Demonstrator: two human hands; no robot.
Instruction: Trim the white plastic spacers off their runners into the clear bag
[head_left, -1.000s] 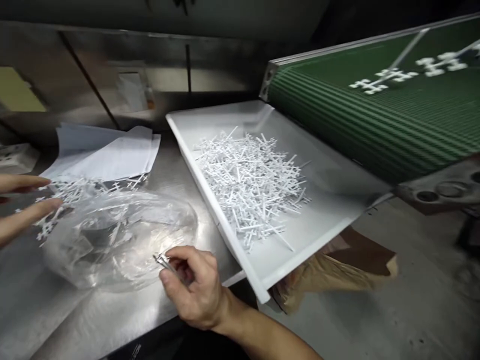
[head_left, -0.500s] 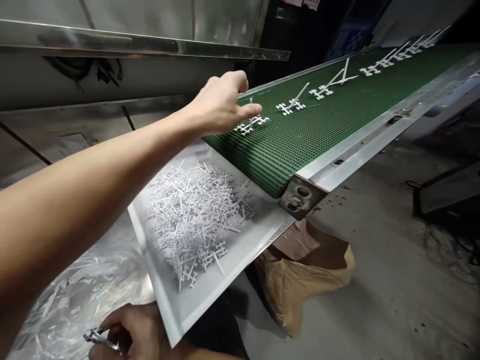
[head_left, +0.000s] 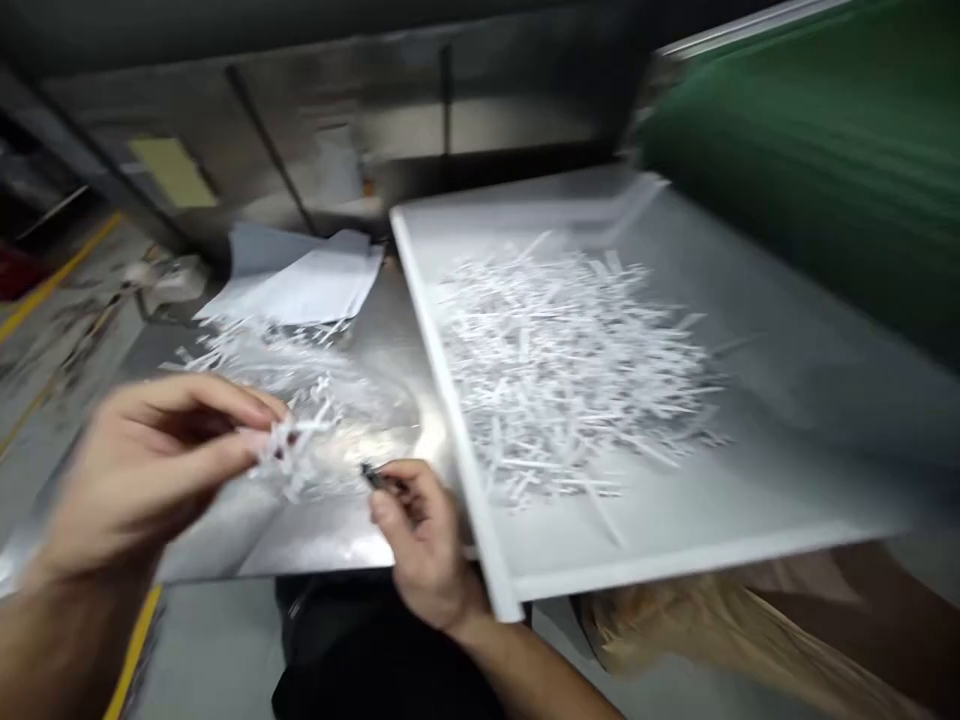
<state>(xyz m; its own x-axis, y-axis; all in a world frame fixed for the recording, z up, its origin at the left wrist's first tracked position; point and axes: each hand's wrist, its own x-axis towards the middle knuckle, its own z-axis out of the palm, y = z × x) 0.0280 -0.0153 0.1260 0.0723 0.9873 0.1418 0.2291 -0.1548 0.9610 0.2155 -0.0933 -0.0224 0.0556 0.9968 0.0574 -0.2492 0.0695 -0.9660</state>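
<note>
My left hand (head_left: pixel 150 460) pinches a white plastic moulded sprue (head_left: pixel 296 450) with small branching parts between thumb and fingertips; it is blurred. To its right, my right hand (head_left: pixel 424 540) is closed around small dark metal nippers (head_left: pixel 372 475), whose tip points towards the sprue. The nippers' handles are mostly hidden in the palm. Both hands are over the near part of a shiny metal table (head_left: pixel 300 550). Behind the left hand lies a heap of white plastic pieces (head_left: pixel 262 350) on clear plastic film.
A white tray (head_left: pixel 442 390) with a large pile of white sprues (head_left: pixel 570 370) stands right of my hands. Beyond it is the green conveyor belt (head_left: pixel 825 150). White sheets (head_left: pixel 300 280) lie at the table's back. A brown paper bag (head_left: pixel 697 640) is below the tray.
My left hand has come back from the conveyor belt with a sprue and is now beside my right hand. The view has swung left towards the table. The right hand still holds the nippers.
</note>
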